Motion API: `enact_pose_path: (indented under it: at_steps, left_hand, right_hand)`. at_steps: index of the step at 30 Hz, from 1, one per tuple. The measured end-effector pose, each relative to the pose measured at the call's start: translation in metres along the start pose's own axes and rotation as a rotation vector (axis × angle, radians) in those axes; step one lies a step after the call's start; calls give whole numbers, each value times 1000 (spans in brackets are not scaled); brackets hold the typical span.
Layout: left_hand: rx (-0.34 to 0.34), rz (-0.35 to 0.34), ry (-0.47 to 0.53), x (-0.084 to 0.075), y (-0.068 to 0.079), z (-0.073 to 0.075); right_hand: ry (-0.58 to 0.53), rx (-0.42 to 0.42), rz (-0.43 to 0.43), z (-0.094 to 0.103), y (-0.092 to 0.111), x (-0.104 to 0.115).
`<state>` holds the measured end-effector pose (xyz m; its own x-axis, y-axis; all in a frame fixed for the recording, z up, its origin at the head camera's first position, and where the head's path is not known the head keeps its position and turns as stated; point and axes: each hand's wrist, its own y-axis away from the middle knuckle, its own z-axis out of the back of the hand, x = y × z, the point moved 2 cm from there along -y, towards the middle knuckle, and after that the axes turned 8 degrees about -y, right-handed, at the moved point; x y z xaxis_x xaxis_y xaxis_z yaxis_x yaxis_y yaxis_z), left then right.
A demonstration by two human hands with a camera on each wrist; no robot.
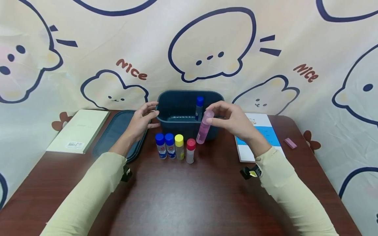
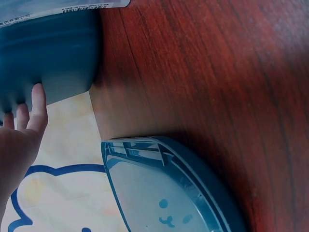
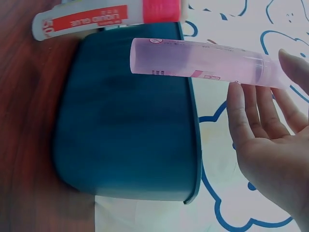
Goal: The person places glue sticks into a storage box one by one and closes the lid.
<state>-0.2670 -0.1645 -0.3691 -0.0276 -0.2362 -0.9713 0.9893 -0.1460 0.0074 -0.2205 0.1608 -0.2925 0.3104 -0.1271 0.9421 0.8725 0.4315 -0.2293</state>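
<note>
My right hand (image 1: 233,119) pinches a translucent pink glue tube (image 1: 204,129) between thumb and fingers near its top. The tube hangs tilted in front of the dark teal bin (image 1: 174,127), and the right wrist view shows it off the table. On the bin's left end, the straight fingers of my left hand (image 1: 141,121) rest against the wall. A blue-capped glue bottle (image 1: 199,109) stands inside the bin. In front stand two blue-capped bottles (image 1: 160,147), a yellow-capped bottle (image 1: 179,148) and a red-capped liquid glue bottle (image 1: 190,151), in a row.
Left of the bin lies a teal lid (image 1: 113,136), with a pale green book (image 1: 79,129) beyond it. At the right are a blue-and-white book (image 1: 267,132) and a small pink eraser (image 1: 290,143). A cartoon-printed curtain (image 1: 159,49) hangs behind the table.
</note>
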Motion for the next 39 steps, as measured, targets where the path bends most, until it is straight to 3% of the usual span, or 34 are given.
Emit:
enact_pose_path:
  at_steps: [15, 27, 39]
  left_hand:
    - [-17, 2, 8, -6, 4, 7]
    - [-4, 2, 6, -3, 1, 0]
    - [0, -1, 11, -1, 1, 0]
  right_hand:
    - [-154, -50, 70, 3, -19, 12]
    - [-351, -135, 118, 10, -23, 10]
    - [-274, -217, 78, 8, -26, 1]
